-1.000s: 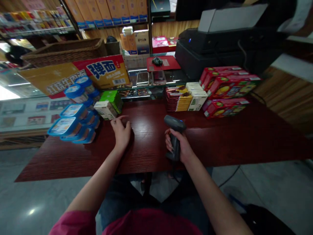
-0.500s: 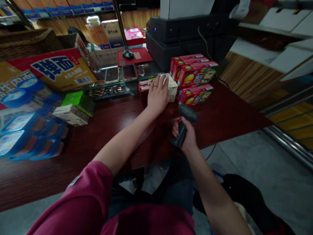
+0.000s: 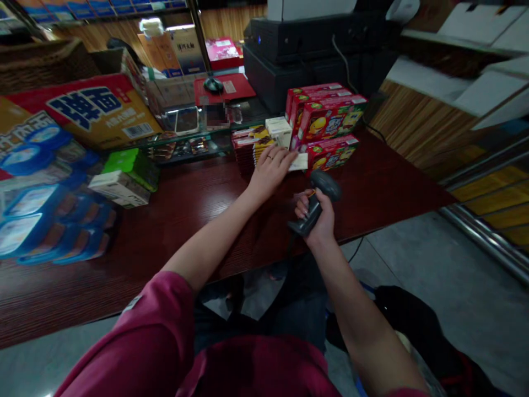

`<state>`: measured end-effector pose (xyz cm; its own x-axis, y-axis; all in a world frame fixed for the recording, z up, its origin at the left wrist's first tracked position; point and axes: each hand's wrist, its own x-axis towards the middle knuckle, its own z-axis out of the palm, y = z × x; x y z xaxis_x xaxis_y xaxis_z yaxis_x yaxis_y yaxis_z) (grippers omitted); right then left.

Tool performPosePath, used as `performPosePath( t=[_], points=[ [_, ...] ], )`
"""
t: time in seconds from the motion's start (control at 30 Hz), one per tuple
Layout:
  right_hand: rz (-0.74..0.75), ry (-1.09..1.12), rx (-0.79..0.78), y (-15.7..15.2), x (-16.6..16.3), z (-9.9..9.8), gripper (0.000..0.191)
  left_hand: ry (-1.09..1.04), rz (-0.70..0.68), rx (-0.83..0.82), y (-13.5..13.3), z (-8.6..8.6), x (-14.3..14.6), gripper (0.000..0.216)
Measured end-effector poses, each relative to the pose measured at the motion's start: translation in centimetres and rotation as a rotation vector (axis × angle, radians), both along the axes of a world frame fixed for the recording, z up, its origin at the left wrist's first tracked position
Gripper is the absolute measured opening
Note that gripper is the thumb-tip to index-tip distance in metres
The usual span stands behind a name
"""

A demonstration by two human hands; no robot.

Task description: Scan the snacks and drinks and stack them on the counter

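My left hand reaches palm down over a small white box, its fingers closed over the top and hiding most of it. Just behind stands another white box, next to a stack of red and yellow snack packs. My right hand is wrapped round the handle of a dark barcode scanner, held above the table near its front edge. The scanner's head points up and away, close to the red cartons piled to the right of the white boxes.
On the left are a green box, a pale box and stacked blue-lidded tubs. A large noodle carton stands behind them. A mouse lies on a red mat, beside black equipment. The scanner cable hangs at the table edge.
My left hand has drawn back toward me with a white box under it, uncovering the white box and snack packs behind. The scanner has shifted slightly to the right.
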<state>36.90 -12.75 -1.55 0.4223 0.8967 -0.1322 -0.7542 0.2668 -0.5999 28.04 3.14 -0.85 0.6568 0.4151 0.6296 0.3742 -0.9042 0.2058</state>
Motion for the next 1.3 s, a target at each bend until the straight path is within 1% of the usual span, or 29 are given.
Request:
performPosePath(
  t=[0.07, 0.13, 0.23, 0.3, 0.33, 0.37, 0.43, 0.5, 0.53, 0.6, 0.67, 0.73, 0.77, 0.87, 0.93, 1.03, 1.13, 1.3],
  points=[
    [-0.012, -0.007, 0.004, -0.2, 0.0, 0.0, 0.022, 0.024, -0.004, 0.085, -1.4, -1.0, -2.1, 0.041],
    [-0.004, -0.023, 0.008, -0.3, 0.0, 0.0, 0.022, -0.007, -0.04, 0.12, -2.9, -1.6, -5.3, 0.038],
    [0.043, -0.049, -0.007, -0.5, 0.0, 0.1, 0.025, -0.035, -0.152, 0.088, -4.9, -1.4, -12.0, 0.038],
    [0.081, -0.073, -0.032, -0.5, -0.2, 0.3, 0.027, -0.043, -0.166, 0.004, -6.0, -0.9, -17.0, 0.042],
    [0.099, -0.09, -0.046, -0.5, -0.4, 0.4, 0.028, -0.061, -0.151, -0.043, -6.4, -0.8, -19.5, 0.042],
    [0.119, -0.111, -0.059, -0.4, -0.7, 0.6, 0.028, -0.09, -0.108, -0.089, -6.8, -0.7, -21.8, 0.043],
    [0.173, -0.152, -0.08, -0.1, -1.6, 0.9, 0.027, -0.192, 0.033, -0.191, -7.0, -0.8, -25.7, 0.045],
    [0.253, -0.187, -0.105, 0.4, -2.9, 1.1, 0.026, -0.383, 0.161, -0.355, -6.6, -1.3, -28.5, 0.048],
    [0.301, -0.196, -0.115, 0.7, -3.7, 1.2, 0.025, -0.509, 0.203, -0.461, -6.2, -1.6, -29.5, 0.049],
    [0.414, -0.199, -0.133, 1.4, -5.8, 1.3, 0.025, -0.773, 0.232, -0.699, -4.9, -2.2, -30.8, 0.053],
    [0.542, -0.194, -0.142, 2.2, -8.3, 1.3, 0.026, -0.987, 0.208, -0.914, -3.5, -2.6, -31.5, 0.059],
    [0.665, -0.193, -0.14, 2.9, -10.9, 1.3, 0.028, -1.121, 0.161, -1.065, -2.4, -2.8, -31.8, 0.059],
    [0.717, -0.195, -0.133, 3.2, -12.2, 1.3, 0.029, -1.16, 0.14, -1.113, -2.0, -2.8, -31.9, 0.056],
    [0.829, -0.2, -0.118, 3.6, -14.9, 1.3, 0.031, -1.222, 0.109, -1.177, -1.9, -2.5, -31.8, 0.046],
    [0.867, -0.214, -0.126, 3.7, -15.8, 1.3, 0.032, -1.249, 0.098, -1.202, -2.1, -2.3, -31.6, 0.042],
    [0.869, -0.224, -0.136, 3.3, -15.9, 1.3, 0.032, -1.279, 0.111, -1.243, -2.5, -1.9, -31.4, 0.038],
    [0.863, -0.237, -0.145, 3.0, -15.7, 1.4, 0.033, -1.298, 0.171, -1.256, -2.5, -1.7, -31.3, 0.033],
    [0.927, -0.304, -0.179, 2.9, -15.9, 1.7, 0.034, -1.334, 0.198, -1.247, -2.5, -1.5, -31.0, 0.027]
  ],
)
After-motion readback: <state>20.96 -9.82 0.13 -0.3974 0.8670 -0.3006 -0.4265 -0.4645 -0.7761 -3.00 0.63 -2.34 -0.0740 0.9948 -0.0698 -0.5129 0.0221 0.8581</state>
